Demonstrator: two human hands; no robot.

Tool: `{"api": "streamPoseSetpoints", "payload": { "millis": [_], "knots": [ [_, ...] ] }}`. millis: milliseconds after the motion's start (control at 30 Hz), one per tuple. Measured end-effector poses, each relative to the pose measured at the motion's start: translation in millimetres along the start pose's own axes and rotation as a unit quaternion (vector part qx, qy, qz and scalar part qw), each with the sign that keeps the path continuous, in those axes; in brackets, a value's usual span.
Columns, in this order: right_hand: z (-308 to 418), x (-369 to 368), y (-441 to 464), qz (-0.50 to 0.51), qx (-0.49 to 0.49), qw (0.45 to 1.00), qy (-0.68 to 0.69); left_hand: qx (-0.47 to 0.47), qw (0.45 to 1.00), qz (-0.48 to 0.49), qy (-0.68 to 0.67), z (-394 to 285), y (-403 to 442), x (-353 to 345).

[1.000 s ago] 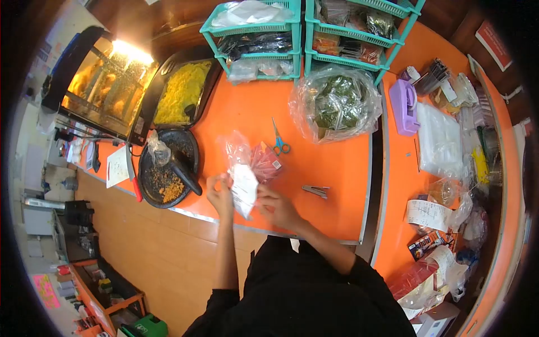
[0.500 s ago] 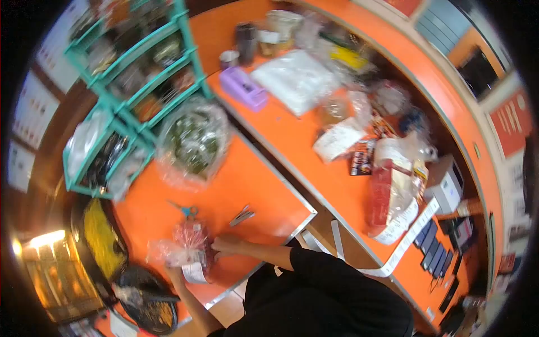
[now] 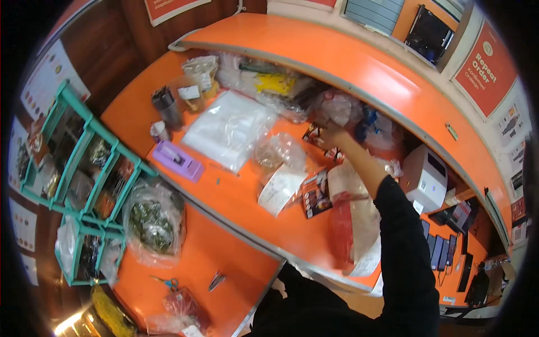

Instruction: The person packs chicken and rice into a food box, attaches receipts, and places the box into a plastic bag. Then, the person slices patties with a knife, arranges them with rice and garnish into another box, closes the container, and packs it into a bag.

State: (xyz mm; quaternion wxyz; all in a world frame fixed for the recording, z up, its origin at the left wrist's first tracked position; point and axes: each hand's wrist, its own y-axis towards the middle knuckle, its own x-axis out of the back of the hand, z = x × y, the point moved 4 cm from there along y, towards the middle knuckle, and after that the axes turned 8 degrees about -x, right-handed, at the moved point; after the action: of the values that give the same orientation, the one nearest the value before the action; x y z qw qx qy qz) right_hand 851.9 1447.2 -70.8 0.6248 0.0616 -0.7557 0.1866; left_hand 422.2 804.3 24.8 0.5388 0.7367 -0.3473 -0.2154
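Observation:
My right hand (image 3: 335,136) reaches to the back of the orange counter, its fingers closed on a small dark printed sachet (image 3: 313,133); the fingertips are partly hidden. Just in front lies a black-and-orange packet (image 3: 317,194), beside a white paper label (image 3: 279,190) on a clear plastic bag (image 3: 278,151). Out of sight is my left hand. At the bottom, a clear plastic bag with red contents (image 3: 184,309) rests on the lower table, near blue-handled scissors (image 3: 172,283) and a stapler-like metal tool (image 3: 216,280).
Green stacked baskets (image 3: 90,216) and a bag of green leaves (image 3: 151,222) stand left. A purple tape dispenser (image 3: 178,161), clear plastic sheets (image 3: 229,126) and a red-and-tan package (image 3: 356,227) lie on the counter. A white printer (image 3: 425,178) and several phones (image 3: 441,250) are right.
My right hand has left the red bag and moved to the sachets at the back of the counter. The view has turned right, and my left hand has gone out of view.

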Motion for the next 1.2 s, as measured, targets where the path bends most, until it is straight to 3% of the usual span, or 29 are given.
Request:
{"api": "streamPoseSetpoints", "payload": {
  "millis": [33, 67, 100, 133, 167, 200, 233, 267, 300, 333, 400, 467, 500, 567, 600, 667, 700, 733, 767, 800, 833, 867, 933, 1000, 1067, 1200],
  "knots": [
    [-4.8, -15.4, 17.1, -0.078, 0.092, 0.991, -0.059, 0.014, 0.995, 0.093, -0.016, -51.0, -7.4, -24.3],
    [-3.8, -13.9, 17.0, -0.082, 0.093, 0.991, -0.058, 0.024, 0.982, 0.185, -0.032, -93.2, -15.4, -49.1],
    [-4.0, -14.8, 15.4, -0.056, 0.064, 0.996, 0.021, 0.029, 0.959, 0.209, -0.187, -120.5, -42.0, -76.5],
    [-5.1, -12.6, 13.6, -0.025, 0.035, 0.994, 0.099, 0.033, 0.912, 0.232, -0.337, -149.5, -65.4, -99.6],
    [-4.6, -3.2, 12.2, -0.021, 0.032, 0.994, 0.100, 0.054, 0.877, 0.289, -0.379, -211.1, -71.2, -109.2],
    [-1.2, 6.0, 9.5, -0.003, 0.056, 0.994, 0.089, 0.033, 0.817, 0.304, -0.489, -266.8, -76.4, -116.3],
    [-0.5, 7.9, 7.8, 0.014, 0.080, 0.993, 0.081, -0.043, 0.762, 0.406, -0.503, -302.0, -88.7, -123.1],
    [-8.9, -2.0, 17.9, 0.016, 0.075, 0.994, 0.084, -0.028, 0.635, 0.449, -0.628, -349.6, -92.6, -128.7],
    [-14.2, -11.4, 31.8, 0.037, 0.103, 0.989, 0.100, -0.004, 0.545, 0.533, -0.647, -390.0, -102.8, -129.5],
    [-20.1, -17.5, 42.8, 0.058, 0.131, 0.983, 0.116, 0.018, 0.403, 0.619, -0.674, -424.2, -122.5, -131.0],
    [-29.1, -18.9, 48.9, 0.099, 0.150, 0.967, 0.179, 0.166, 0.210, 0.723, -0.637, -478.5, -164.0, -132.5],
    [-45.6, -20.8, 60.7, -0.006, 0.088, 0.930, 0.355, 0.401, 0.077, 0.736, -0.540, -514.5, -225.4, -149.1],
    [-42.0, 13.5, 32.4, -0.007, 0.071, 0.912, 0.403, 0.400, 0.074, 0.737, -0.540, -530.1, -234.1, -160.6],
    [-22.3, 98.3, -49.5, -0.059, 0.138, 0.961, 0.231, 0.662, -0.037, 0.660, -0.353, -545.9, -255.1, -173.4],
    [-24.9, 102.7, -67.2, -0.058, 0.133, 0.962, 0.232, 0.661, -0.039, 0.663, -0.350, -549.9, -257.6, -178.1],
    [-22.5, 95.0, -98.3, 0.137, 0.310, 0.878, 0.337, 0.618, -0.054, 0.641, -0.452, -560.9, -255.8, -189.2],
    [-33.0, 89.9, -96.6, 0.135, 0.305, 0.879, 0.340, 0.575, 0.011, 0.687, -0.443, -561.1, -271.3, -191.7],
    [-45.7, 81.1, -87.7, 0.161, 0.272, 0.833, 0.455, 0.571, 0.010, 0.692, -0.442, -559.6, -284.9, -188.0],
    [-58.5, 70.0, -76.6, 0.183, 0.238, 0.772, 0.561, 0.533, 0.087, 0.688, -0.485, -556.2, -288.6, -187.3],
    [-72.8, 49.3, -62.6, 0.178, 0.238, 0.772, 0.561, 0.492, 0.164, 0.676, -0.524, -552.8, -291.6, -187.7],
    [-96.1, 17.7, -39.7, 0.114, 0.145, 0.873, 0.452, 0.477, 0.205, 0.673, -0.526, -545.7, -303.2, -195.1],
    [-115.6, -5.8, -21.6, 0.046, 0.044, 0.943, 0.328, 0.473, 0.206, 0.674, -0.528, -548.1, -292.8, -191.2],
    [-117.7, -40.9, -16.2, 0.035, 0.031, 0.950, 0.309, 0.482, 0.226, 0.635, -0.560, -552.0, -258.4, -179.5],
    [-122.9, -53.3, -14.7, 0.025, 0.014, 0.955, 0.294, 0.446, 0.188, 0.623, -0.614, -550.0, -255.4, -184.3],
    [-130.5, -59.5, -12.8, 0.021, 0.006, 0.957, 0.288, 0.421, 0.148, 0.672, -0.591, -551.1, -256.1, -184.0],
    [-145.1, -65.1, -16.8, 0.016, -0.008, 0.959, 0.283, 0.387, 0.133, 0.705, -0.579, -557.0, -247.4, -184.4]
  ]
}}
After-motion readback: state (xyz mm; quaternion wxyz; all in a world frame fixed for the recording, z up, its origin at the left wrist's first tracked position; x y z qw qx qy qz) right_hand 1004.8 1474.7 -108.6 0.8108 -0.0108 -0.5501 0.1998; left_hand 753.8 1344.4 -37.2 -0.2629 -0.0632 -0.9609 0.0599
